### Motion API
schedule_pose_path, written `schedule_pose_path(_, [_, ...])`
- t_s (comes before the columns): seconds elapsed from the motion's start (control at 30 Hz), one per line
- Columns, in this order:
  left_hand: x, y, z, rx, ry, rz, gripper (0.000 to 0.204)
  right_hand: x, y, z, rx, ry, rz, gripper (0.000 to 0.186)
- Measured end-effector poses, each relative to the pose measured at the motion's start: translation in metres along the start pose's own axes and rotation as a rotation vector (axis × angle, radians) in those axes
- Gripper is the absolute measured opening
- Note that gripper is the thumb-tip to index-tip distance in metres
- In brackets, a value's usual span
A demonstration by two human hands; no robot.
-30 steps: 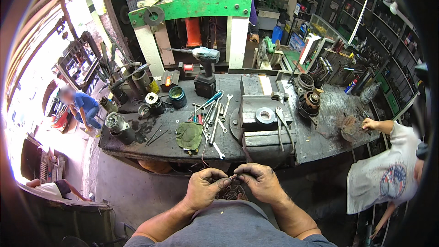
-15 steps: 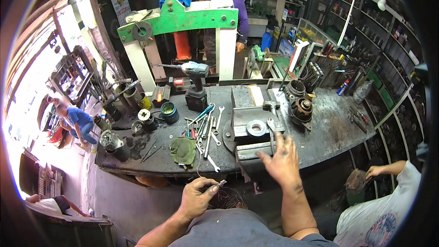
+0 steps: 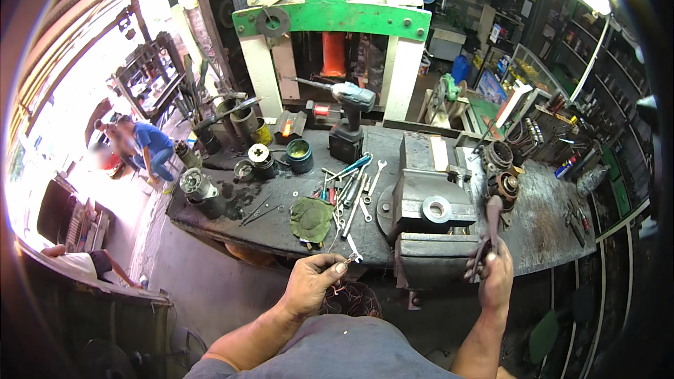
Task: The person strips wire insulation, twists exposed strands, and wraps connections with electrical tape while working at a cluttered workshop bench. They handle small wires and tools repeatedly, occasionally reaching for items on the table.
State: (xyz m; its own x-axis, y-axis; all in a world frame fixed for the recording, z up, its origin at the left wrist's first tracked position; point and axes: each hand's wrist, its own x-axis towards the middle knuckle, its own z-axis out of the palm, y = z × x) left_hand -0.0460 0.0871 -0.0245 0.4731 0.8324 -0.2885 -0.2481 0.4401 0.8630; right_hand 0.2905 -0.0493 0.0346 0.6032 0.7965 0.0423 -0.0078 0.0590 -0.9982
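Note:
My left hand point(image 3: 316, 282) is closed in a pinch in front of the bench edge, holding a small piece with thin wire point(image 3: 347, 262); its kind is too small to make out. My right hand point(image 3: 496, 279) is wrapped round a dark metal hand tool point(image 3: 494, 221) with a rounded end pointing up, just right of the vise point(image 3: 432, 200). Its lower part is hidden by my fingers. A silver ring-shaped roll point(image 3: 437, 209) lies on top of the vise. Several wrenches point(image 3: 365, 210) and a green cloth cap point(image 3: 311, 219) lie near my left hand.
A cordless drill point(image 3: 351, 119) stands at the back of the bench point(image 3: 281, 196). Motor parts point(image 3: 502, 179) sit right of the vise, cans and cylinders point(image 3: 200, 189) to the left. A green-and-white press frame point(image 3: 330, 24) rises behind. People point(image 3: 147, 144) are at far left.
My right hand has taken the metal tool off the vise and moved right. The view has shifted, so the bench appears further right. The person at lower right is out of view.

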Motion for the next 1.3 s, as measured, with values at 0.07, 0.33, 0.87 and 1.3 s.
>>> schedule_pose_path(0.07, [0.001,0.000,0.003,0.028,-0.014,-0.001,0.026,-0.026,0.000,0.009,-0.012,-0.164,-0.012,0.052])
schedule_pose_path(0.33, [0.003,0.006,0.020,-0.009,-0.127,0.004,0.023,-0.061,0.040,0.077,-0.701,-0.579,-0.445,0.031])
schedule_pose_path(0.87, [-0.003,0.023,0.025,0.004,-0.268,-0.118,0.027,-0.054,0.033,0.069,-0.731,-0.561,-0.493,0.041])
schedule_pose_path(1.3, [-0.010,0.018,0.045,0.292,-0.127,0.043,0.031,-0.056,0.027,0.049,-0.716,-0.587,-0.472,0.036])
